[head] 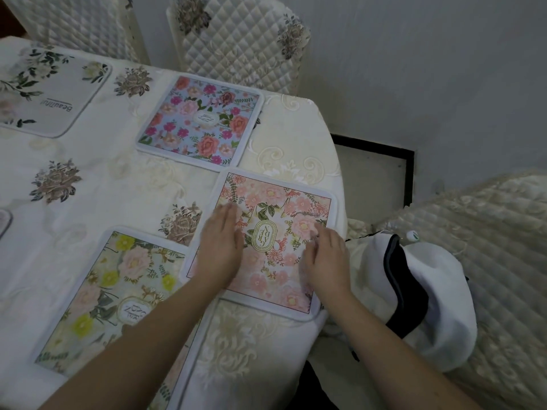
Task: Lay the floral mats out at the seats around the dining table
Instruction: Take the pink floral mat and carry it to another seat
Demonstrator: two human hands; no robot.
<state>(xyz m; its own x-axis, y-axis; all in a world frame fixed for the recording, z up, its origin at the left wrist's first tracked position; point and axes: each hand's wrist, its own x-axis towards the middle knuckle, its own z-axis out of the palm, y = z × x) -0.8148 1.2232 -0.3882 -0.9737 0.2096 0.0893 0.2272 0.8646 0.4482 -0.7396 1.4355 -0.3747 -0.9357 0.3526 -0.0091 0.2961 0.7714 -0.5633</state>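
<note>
Pink mat (266, 241) lay at the table's (296, 161) three o'clock edge as we pressed left hand (220, 247) and right hand (327, 258) flat, holding nothing, apparently squaring it to the seat.

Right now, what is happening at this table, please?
A person is setting floral mats on a covered dining table. Both hands rest flat on the pink mat near the table's corner: the left hand on its left part, the right hand on its right. A blue mat, a yellow mat and a pale mat already lie flat nearby.
</note>
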